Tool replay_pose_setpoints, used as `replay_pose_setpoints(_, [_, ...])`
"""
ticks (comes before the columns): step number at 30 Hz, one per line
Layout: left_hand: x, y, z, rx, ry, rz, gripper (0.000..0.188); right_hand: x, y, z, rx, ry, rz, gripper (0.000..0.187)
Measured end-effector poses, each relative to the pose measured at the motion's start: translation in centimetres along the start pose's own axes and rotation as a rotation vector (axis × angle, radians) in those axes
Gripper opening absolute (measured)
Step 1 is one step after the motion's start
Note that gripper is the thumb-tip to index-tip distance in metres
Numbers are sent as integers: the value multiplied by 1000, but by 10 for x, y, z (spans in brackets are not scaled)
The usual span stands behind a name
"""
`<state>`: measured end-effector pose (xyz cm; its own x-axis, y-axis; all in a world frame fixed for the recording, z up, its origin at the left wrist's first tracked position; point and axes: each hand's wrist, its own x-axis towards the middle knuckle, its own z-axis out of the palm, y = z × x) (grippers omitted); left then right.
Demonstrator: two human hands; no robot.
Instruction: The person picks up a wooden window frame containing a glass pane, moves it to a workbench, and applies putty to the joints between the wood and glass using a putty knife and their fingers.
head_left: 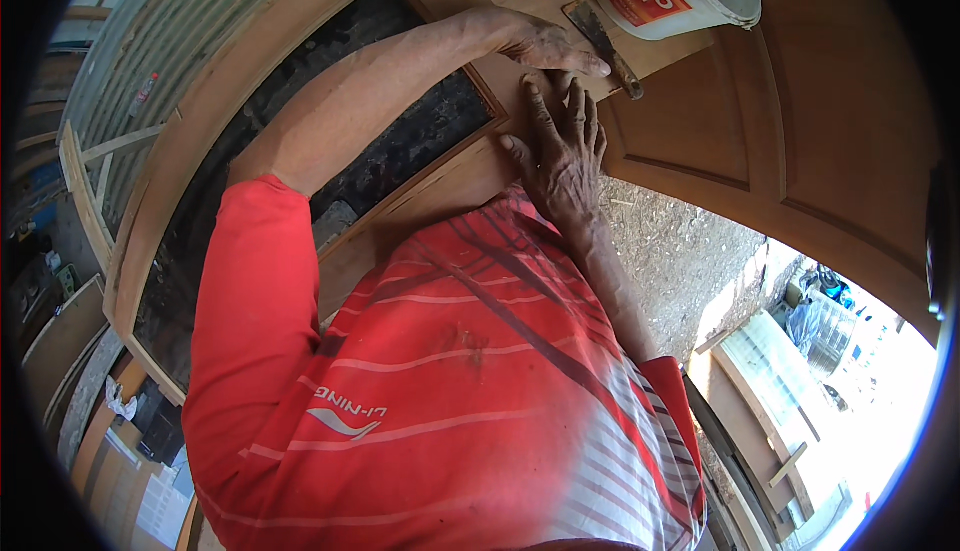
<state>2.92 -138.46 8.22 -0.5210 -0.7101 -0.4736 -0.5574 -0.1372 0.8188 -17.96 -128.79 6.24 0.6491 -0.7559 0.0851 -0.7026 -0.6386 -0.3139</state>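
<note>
My left hand [556,49] reaches across from the left and rests low over the wooden door frame [460,173]. Its fingers are bent together, and whatever they may hold is hidden under them. Just below it, my right hand [570,156] lies palm down on the wood with its fingers spread, the tips near the left hand. A worn putty knife [606,49] lies on the wood beside the left fingertips, touching or almost touching them. Beyond it stands a white plastic bucket [660,19] with a red and orange label.
A dark panel opening [400,156] sits within the frame to the left. Another brown panelled door [700,116] lies at the right. Corrugated sheeting [190,66] is at the far left. Boards [765,391] and bundled items lie lower right, beyond rough ground [665,251].
</note>
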Motion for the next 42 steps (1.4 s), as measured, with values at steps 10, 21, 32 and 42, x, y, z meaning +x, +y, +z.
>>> replay_pose_setpoints(10, [-19, -15, 36, -336, 441, 207, 79, -14, 43, 1, 404, 32, 230, 52])
replay_pose_setpoints(21, [-111, 53, 231, -878, 545, -36, 56, 18, 95, -1, 994, -405, 419, 56])
replay_pose_setpoints(32, [-38, 104, 298, -2174, 1503, 17, 84, -37, 117, -21, 1163, -571, 343, 49])
replay_pose_setpoints(42, [-54, 113, 323, -2015, 1693, 8, 75, -42, 124, -71, 1445, -886, 327, 38])
